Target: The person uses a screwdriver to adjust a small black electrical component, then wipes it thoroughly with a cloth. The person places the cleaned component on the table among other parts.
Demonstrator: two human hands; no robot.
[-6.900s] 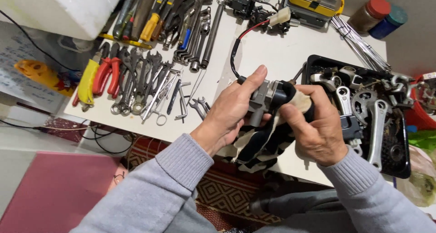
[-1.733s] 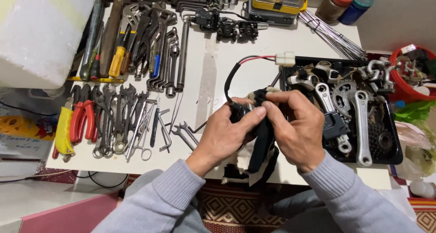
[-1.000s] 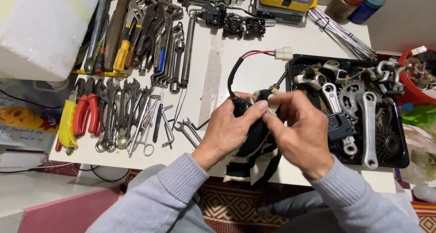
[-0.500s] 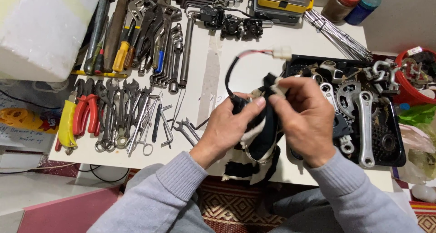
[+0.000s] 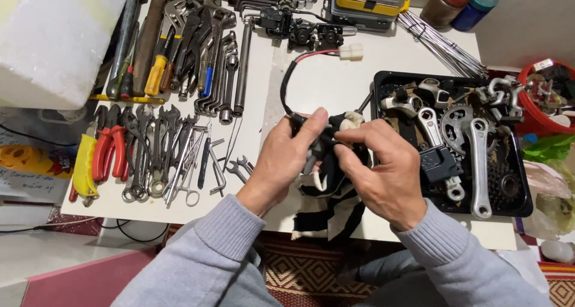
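Both hands, left hand (image 5: 286, 157) and right hand (image 5: 383, 172), have fingers closed on a small dark part (image 5: 315, 144) (black cable attached) over a black-and-white rag (image 5: 328, 208). The black tray (image 5: 522, 206) holds cranks and sprockets.

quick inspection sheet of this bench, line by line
surface: white table, crowded.
job's things: small dark part with a black and white striped rag around it.
clutter: rows of wrenches, red pliers, black tray of crank arms and sprockets, bundle of spokes.
hands: left hand and right hand both grip the part and rag with closed fingers.
cables: black cable with a white plug.
surroundings: white foam block, red tub.
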